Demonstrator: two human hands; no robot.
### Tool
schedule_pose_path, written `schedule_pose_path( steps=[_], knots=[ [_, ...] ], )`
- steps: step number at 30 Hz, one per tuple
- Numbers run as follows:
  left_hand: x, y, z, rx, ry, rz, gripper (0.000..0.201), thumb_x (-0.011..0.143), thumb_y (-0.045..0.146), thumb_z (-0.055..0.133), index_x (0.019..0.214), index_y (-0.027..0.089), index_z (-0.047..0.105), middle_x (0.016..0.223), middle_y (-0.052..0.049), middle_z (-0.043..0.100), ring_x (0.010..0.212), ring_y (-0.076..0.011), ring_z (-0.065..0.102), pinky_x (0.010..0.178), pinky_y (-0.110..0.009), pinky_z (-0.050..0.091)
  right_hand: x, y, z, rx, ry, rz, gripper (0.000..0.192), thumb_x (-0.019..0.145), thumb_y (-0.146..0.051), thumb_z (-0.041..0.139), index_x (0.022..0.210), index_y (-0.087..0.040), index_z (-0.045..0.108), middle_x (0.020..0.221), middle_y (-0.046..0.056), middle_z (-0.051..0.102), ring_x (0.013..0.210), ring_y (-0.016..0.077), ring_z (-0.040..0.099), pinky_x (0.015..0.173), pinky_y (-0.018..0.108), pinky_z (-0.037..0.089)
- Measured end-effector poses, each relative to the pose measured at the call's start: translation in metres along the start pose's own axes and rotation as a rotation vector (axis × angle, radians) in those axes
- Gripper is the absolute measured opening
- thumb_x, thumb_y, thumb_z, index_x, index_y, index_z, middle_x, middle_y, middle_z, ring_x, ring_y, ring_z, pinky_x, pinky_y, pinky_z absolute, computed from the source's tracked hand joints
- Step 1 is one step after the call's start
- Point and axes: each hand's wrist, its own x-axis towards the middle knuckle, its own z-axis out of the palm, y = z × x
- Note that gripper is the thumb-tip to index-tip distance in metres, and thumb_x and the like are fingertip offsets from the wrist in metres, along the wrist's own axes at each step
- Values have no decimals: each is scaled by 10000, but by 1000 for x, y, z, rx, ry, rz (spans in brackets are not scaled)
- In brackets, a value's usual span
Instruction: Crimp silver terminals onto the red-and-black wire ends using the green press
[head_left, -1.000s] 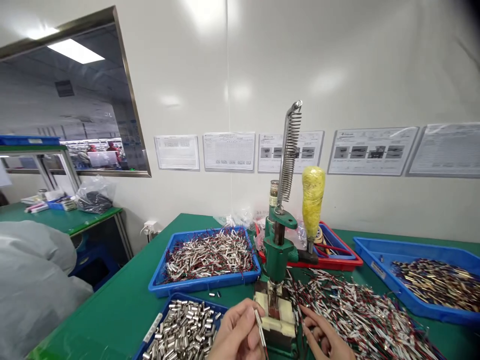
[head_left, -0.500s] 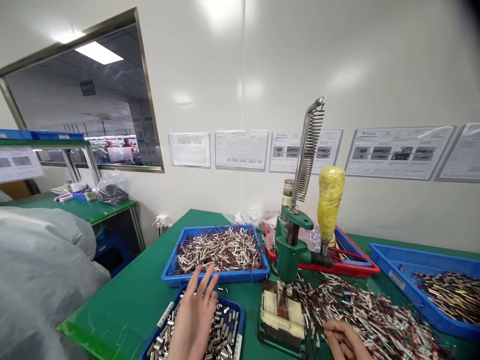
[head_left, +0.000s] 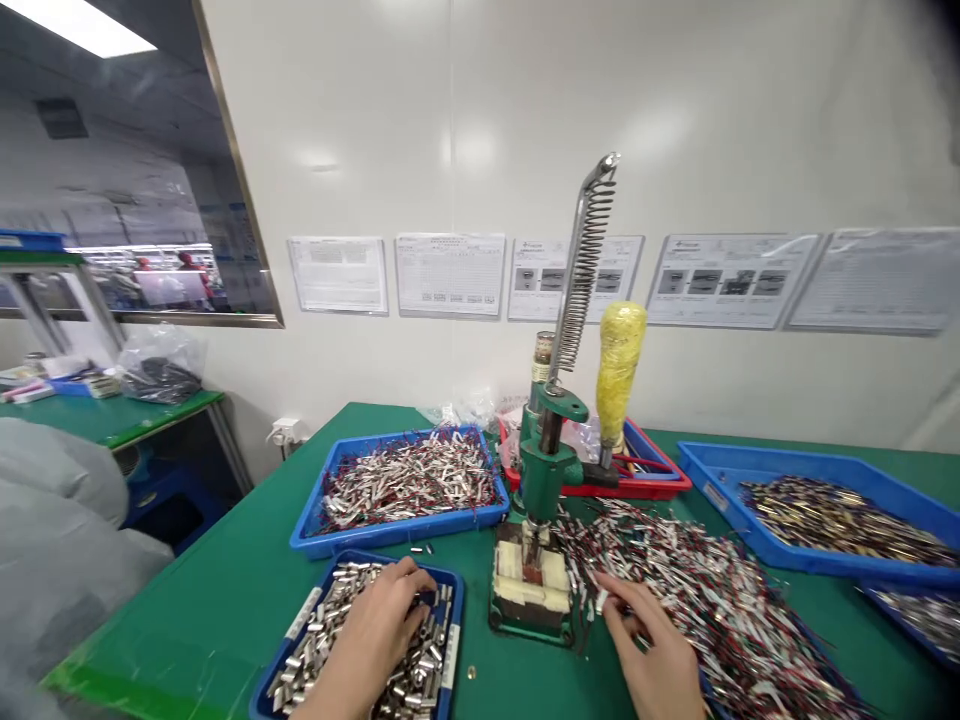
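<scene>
left hand resting palm-down in blue tray of metal sleeves, fingers curled among them, grip unclear | right hand reaching into wire pile on bench, fingers possibly pinching a wire | green press standing between hands

A green-topped table is seen carrying a green hand press at centre, blue plastic trays at nine and three o'clock, a red tray at twelve, and loose red-and-black wired metal pieces at four.
</scene>
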Motion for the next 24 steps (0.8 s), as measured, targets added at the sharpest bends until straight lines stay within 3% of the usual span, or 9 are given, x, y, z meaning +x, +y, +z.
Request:
schedule_pose_path(
  steps=[4,7,10,14,16,21,24],
  knots=[
    [22,6,10,46,-162,15,150,825,145,580,825,249,688,879,-8,726,846,-213,682,775,-249,457,1,-19,2,13,-30,-103,334,971,-504,580,922,-248,788,857,60,728,619,145,624,565,228,515],
    [32,-1,13,-24,-165,46,141,814,169,557,759,265,645,821,25,701,775,-185,660,723,-226,422,1,-27,4,-4,-34,-80,383,992,-516,547,819,-246,756,851,55,712,681,159,648,584,228,504],
    [36,-11,13,-198,-165,20,113,859,355,578,848,308,680,883,33,750,820,-201,700,748,-229,451,-2,-24,8,-56,-88,-44,431,979,-569,549,761,-235,714,792,33,711,664,154,640,572,224,477],
    [34,-13,11,-481,-130,-134,477,759,742,627,973,327,726,895,17,793,889,-250,726,779,-249,513,-5,-17,11,-123,-120,-47,477,962,-620,543,749,-224,701,655,-2,654,569,135,571,539,228,437],
    [34,-6,9,-602,-90,-174,581,677,814,671,947,306,749,895,10,796,888,-250,721,789,-256,529,-4,-18,10,-108,-83,-55,484,971,-618,524,773,-221,718,674,8,657,576,137,571,540,229,443],
    [31,28,-7,-781,-71,-208,395,677,620,812,827,257,774,799,22,793,775,-215,708,745,-262,530,-2,-35,9,-9,-64,-31,416,985,-558,534,866,-237,769,758,28,702,586,140,585,566,227,480],
    [27,49,-18,-835,-77,-207,402,702,578,799,833,199,782,804,-23,796,741,-219,698,722,-278,534,-2,-47,18,26,-78,32,409,961,-564,563,829,-226,753,690,6,648,553,133,537,531,222,452]
  ],
)
